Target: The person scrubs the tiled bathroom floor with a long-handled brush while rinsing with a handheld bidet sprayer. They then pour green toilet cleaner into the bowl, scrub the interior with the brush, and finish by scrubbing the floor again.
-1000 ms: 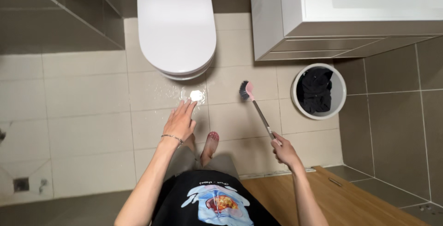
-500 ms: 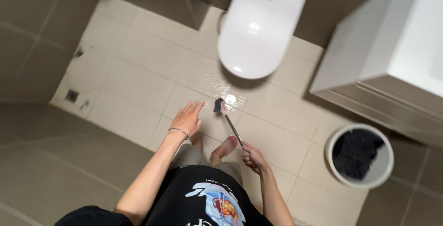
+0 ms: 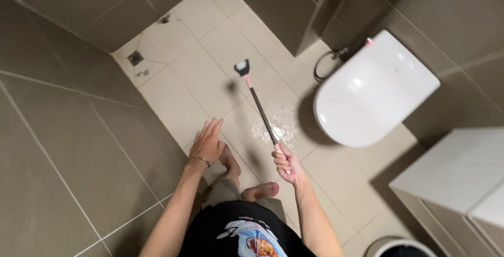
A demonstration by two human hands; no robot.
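Note:
My right hand (image 3: pixel 286 163) grips the pink end of a long-handled scrub brush (image 3: pixel 257 105). Its dark shaft reaches forward over the floor, and the brush head (image 3: pixel 242 67) sits on the beige tiles ahead of me. My left hand (image 3: pixel 207 142) hangs in the air with its fingers spread, holding nothing, a thin bracelet on the wrist. A wet, soapy patch (image 3: pixel 275 118) glistens on the floor tiles under the shaft. My two bare feet (image 3: pixel 247 181) stand on the tiles just below my hands.
A white toilet (image 3: pixel 370 92) with its lid down hangs from the wall on the right, a hose loop (image 3: pixel 328 63) beside it. A white cabinet (image 3: pixel 454 175) and the rim of a bin (image 3: pixel 391 246) are at the lower right. A floor drain (image 3: pixel 135 57) lies in the far corner. Dark tiled walls stand on the left.
The view has swung left, so the toilet and bin have shifted right. The brush has moved away from the toilet's front and now reaches farther out across the floor.

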